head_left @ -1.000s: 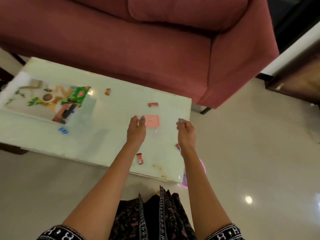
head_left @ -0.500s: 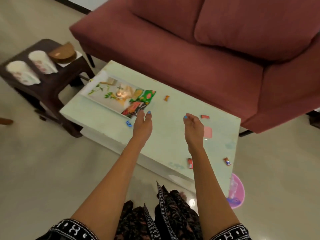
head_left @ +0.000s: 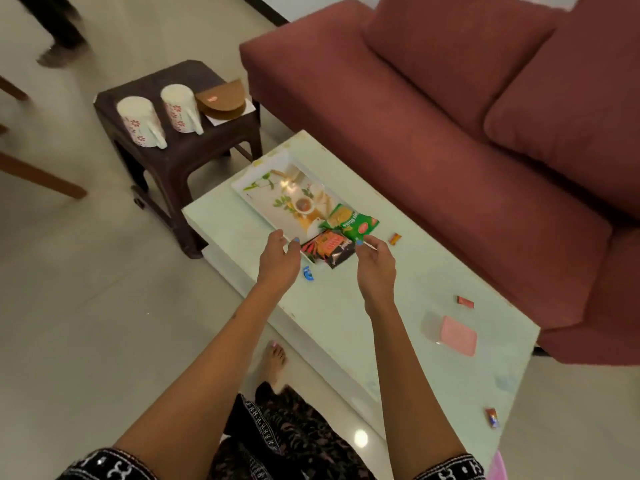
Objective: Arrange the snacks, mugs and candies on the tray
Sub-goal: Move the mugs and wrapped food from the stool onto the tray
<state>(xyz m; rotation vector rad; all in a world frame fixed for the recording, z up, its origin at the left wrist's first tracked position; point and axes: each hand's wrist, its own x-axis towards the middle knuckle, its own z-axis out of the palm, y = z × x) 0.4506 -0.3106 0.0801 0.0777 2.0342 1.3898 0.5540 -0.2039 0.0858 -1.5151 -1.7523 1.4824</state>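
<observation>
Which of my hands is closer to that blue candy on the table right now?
Left. Your left hand hovers just left of the blue candy, almost over it. Your right hand is farther off to its right, beyond the dark snack packet.

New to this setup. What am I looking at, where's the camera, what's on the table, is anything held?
No machine here: a person works with bare hands, filmed by one wide-angle camera worn on the head, looking down. The left hand and right hand reach toward a white tray on a pale table. Neither plainly holds anything; fingers look relaxed. A green snack packet and a dark snack packet lie at the tray's near end. Small candies are scattered on the table, such as a blue candy and a red candy. Two mugs stand on a dark stool beside the table.
</observation>
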